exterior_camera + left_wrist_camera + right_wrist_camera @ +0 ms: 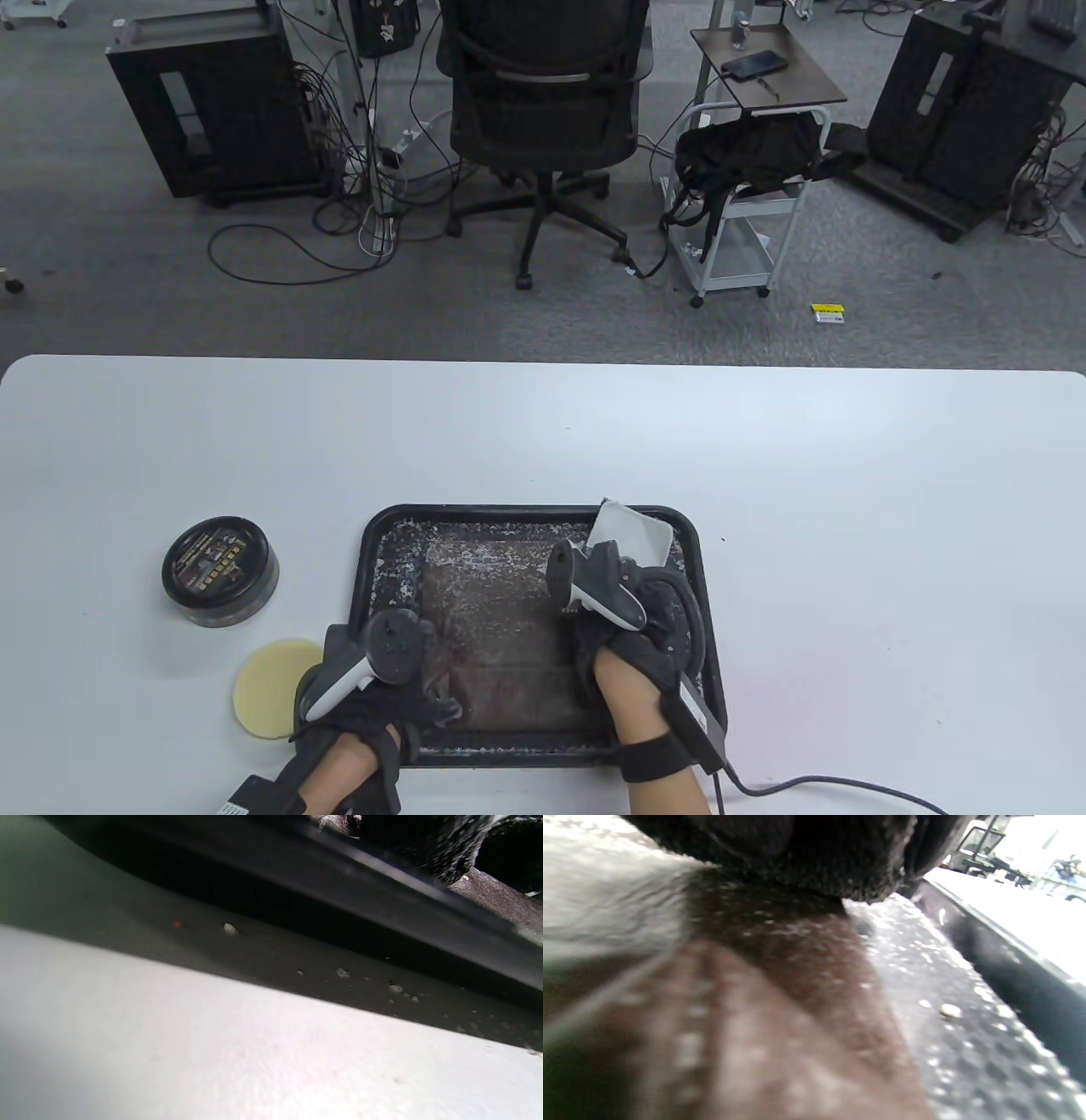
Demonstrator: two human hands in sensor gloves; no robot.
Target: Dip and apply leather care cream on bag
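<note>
A flat brown leather bag [501, 628] lies in a speckled black tray [386, 543]. My right hand [612, 567] lies on the bag's right side and grips a white cloth [632, 528], which sticks out past the fingers toward the tray's far right corner. In the right wrist view the dark glove [814, 853] presses on the leather [780, 1018]. My left hand [437, 700] reaches over the tray's near left rim [382, 895]; a gloved finger [441, 849] touches the bag's corner [496, 895]. The tracker hides most of the fingers. A closed black cream tin [219, 570] stands left of the tray.
A round pale yellow sponge pad [267, 686] lies on the white table [848, 526] just left of my left hand. A cable [831, 785] trails from my right wrist to the right. Beyond the far edge are an office chair [543, 93] and a cart.
</note>
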